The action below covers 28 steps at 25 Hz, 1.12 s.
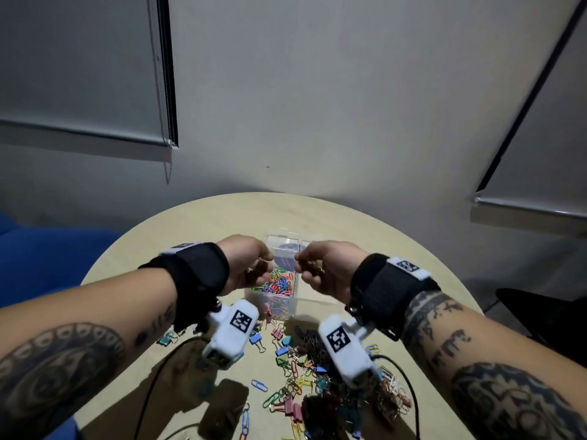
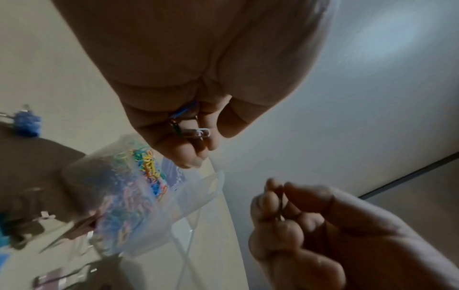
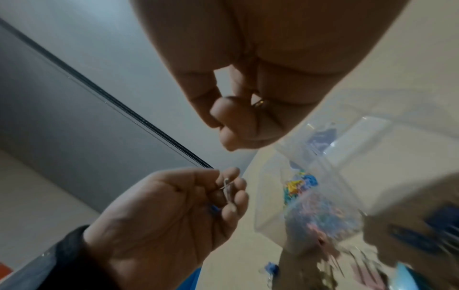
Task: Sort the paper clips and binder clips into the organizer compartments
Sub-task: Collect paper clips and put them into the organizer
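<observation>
Organizer: a clear plastic organizer (image 1: 287, 249) stands on the round tabletop (image 1: 203, 217), directly under and between the two hands; its walls are see-through and a printed label shows through the far side.
Left compartment: the near-left compartment holds a heap of coloured paper clips (image 1: 279, 282), seen through the wall as well as from above.
Other compartments: what lies in them cannot be told from these views.
Left hand: the left hand (image 1: 246, 263) is raised above the organizer's left edge, fingers curled, pinching a few small paper clips; the left wrist view shows a white clip (image 2: 202, 132) and a blue one (image 2: 183, 111) tucked between fingers and thumb.
Right hand: the right hand (image 1: 324, 269) is raised above the organizer's right edge, fingers curled, with thin wire clips (image 2: 280, 204) pinched between thumb and fingertips; a yellowish one (image 1: 319, 268) shows in the head view.
Hands to each other: fingertips face one another, close but apart, with the organizer's middle below the gap.
Loose pile: unsorted paper clips and binder clips (image 1: 305, 369) lie scattered on the tabletop nearer the person, below the wrists and well short of the hands; pink (image 1: 290, 406) and blue binder clips (image 1: 255, 338) are among them.
Wrists: black straps with white marked camera housings (image 1: 233, 331) sit on both.
</observation>
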Motion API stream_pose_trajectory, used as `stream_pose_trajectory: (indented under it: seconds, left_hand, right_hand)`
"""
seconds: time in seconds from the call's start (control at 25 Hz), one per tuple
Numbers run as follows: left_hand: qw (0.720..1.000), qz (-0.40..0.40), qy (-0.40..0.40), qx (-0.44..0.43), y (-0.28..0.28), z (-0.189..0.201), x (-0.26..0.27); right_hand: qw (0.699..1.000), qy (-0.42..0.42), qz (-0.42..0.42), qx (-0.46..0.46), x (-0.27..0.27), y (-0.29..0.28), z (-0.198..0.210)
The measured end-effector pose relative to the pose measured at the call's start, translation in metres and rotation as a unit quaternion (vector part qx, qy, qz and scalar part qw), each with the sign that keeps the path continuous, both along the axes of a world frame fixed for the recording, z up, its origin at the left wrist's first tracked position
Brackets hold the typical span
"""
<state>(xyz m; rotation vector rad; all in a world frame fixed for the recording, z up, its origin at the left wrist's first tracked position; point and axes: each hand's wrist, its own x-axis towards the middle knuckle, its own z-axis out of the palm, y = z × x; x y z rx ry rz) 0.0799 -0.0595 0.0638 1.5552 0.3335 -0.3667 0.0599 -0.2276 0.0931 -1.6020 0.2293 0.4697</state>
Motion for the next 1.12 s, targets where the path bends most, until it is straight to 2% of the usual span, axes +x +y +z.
stream_pose_trajectory:
  seconds: [0.2,0.36,0.44,0.68,0.8,0.88,0.96,1.04,1.12]
  left_hand:
    - [0.999,0.041,0.010,-0.010,-0.015,0.012,0.028]
    - [0.999,0.040,0.011,-0.012,-0.015,0.006,0.042]
    - [1.000,0.022,0.020,-0.010,-0.011,0.002,0.043]
    - [0.999,-0.007,-0.029,0.042,0.006,-0.002,0.022]
    - [0.987,-0.074,-0.076,0.117,0.018,-0.006,-0.007]
    - [0.969,-0.140,-0.101,0.175,0.025,-0.010,-0.030]
    - [0.941,-0.204,-0.116,0.245,0.029,-0.018,-0.053]
    - [0.898,-0.268,-0.126,0.326,0.028,-0.028,-0.077]
    - [0.838,-0.322,-0.137,0.418,0.024,-0.037,-0.098]
  right_hand:
    - [0.998,-0.037,-0.026,-0.050,0.039,0.030,0.015]
    - [0.981,-0.071,-0.002,-0.178,0.061,0.039,0.004]
    - [0.974,-0.084,0.006,-0.209,0.066,0.040,-0.002]
    - [0.971,-0.108,0.043,-0.210,0.041,0.038,0.002]
    - [0.965,-0.148,0.075,-0.203,0.012,0.025,-0.002]
    - [0.936,-0.180,0.128,-0.274,-0.013,0.017,-0.006]
    - [0.886,-0.198,0.197,-0.371,-0.036,0.013,-0.016]
    - [0.837,-0.205,0.250,-0.441,-0.061,0.013,-0.029]
    - [0.801,-0.209,0.292,-0.480,-0.084,0.015,-0.041]
